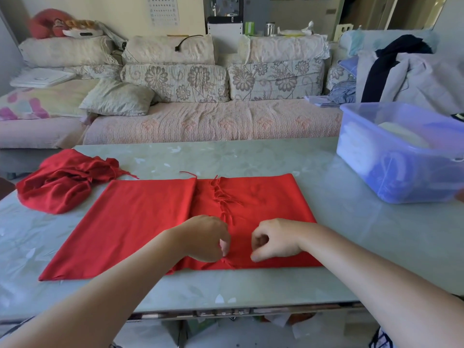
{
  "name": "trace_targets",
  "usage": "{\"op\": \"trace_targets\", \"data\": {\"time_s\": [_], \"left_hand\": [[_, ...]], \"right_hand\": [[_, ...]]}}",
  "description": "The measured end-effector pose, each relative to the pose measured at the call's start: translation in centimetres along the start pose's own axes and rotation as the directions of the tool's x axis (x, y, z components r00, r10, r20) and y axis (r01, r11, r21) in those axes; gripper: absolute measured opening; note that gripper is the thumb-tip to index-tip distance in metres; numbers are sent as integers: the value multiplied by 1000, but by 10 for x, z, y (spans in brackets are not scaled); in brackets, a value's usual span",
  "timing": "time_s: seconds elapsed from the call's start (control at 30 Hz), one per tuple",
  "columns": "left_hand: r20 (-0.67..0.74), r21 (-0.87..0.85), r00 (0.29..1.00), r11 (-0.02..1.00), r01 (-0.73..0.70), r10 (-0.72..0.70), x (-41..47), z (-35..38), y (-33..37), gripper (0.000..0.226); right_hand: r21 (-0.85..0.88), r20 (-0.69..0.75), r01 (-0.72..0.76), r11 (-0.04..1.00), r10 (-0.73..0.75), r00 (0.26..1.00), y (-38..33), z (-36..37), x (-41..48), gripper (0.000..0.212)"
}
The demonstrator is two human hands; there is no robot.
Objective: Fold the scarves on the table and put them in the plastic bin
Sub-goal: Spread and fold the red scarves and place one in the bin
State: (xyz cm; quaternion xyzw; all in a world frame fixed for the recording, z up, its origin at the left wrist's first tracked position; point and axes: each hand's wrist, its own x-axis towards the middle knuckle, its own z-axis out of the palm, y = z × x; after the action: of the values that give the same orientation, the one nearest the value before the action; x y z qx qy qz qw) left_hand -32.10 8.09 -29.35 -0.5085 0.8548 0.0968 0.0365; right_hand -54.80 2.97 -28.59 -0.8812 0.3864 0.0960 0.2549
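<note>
A bright red scarf [140, 222] lies flat across the middle of the table, folded so its fringed end [222, 197] rests on its right half. My left hand [206, 238] pinches the fringe near the scarf's front edge. My right hand [273, 241] hovers just to the right with fingers curled, thumb and forefinger close together, holding nothing that I can see. A second, darker red scarf [60, 184] sits crumpled at the table's left. The translucent blue plastic bin [401, 182] stands at the right, with folded pale items inside.
The pale green glass table [351, 222] has bare surface between the flat scarf and the bin. Behind it runs a floral sofa [213, 116] with cushions and, at the right, a pile of clothes [401, 71].
</note>
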Motion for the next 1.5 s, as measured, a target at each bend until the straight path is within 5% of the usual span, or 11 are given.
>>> {"op": "trace_targets", "data": {"time_s": [0.07,0.17,0.2,0.33,0.5,0.6,0.8,0.93,1.07,1.2,1.5], "left_hand": [[-152,-27,988,1000,-14,10,1,-1,1,26],[-361,-95,931,990,-102,62,9,7,11,16],[-349,-81,935,992,-98,64,11,12,15,24],[53,14,994,996,92,-93,12,34,22,71],[77,11,994,997,73,-74,19,14,18,53],[-24,85,994,990,111,-109,37,9,21,55],[-240,-86,967,990,-114,90,92,-7,64,16],[-265,-32,926,958,-286,268,135,-10,92,21],[-270,9,865,900,-436,422,168,3,101,42],[-111,-18,854,858,-513,508,176,24,106,66],[-249,163,781,820,-549,573,170,20,105,38]], "right_hand": [[80,-59,-3,997,8,998,4,-1,0,14],[-26,-196,-25,999,19,980,15,3,2,10],[-43,-207,-42,998,32,978,18,5,2,11],[-5,-214,-107,994,104,971,33,6,-2,16],[-38,-283,-339,940,316,906,63,-4,-16,9],[51,-266,-369,928,368,891,82,-10,-20,4],[155,-410,-379,912,408,816,118,-37,-9,14],[237,-484,-361,902,432,761,146,-52,8,21],[91,-543,-329,940,324,775,172,-59,32,43],[99,-490,-330,939,335,805,184,-62,65,38],[315,-446,-455,833,553,704,178,-71,102,26]]}}
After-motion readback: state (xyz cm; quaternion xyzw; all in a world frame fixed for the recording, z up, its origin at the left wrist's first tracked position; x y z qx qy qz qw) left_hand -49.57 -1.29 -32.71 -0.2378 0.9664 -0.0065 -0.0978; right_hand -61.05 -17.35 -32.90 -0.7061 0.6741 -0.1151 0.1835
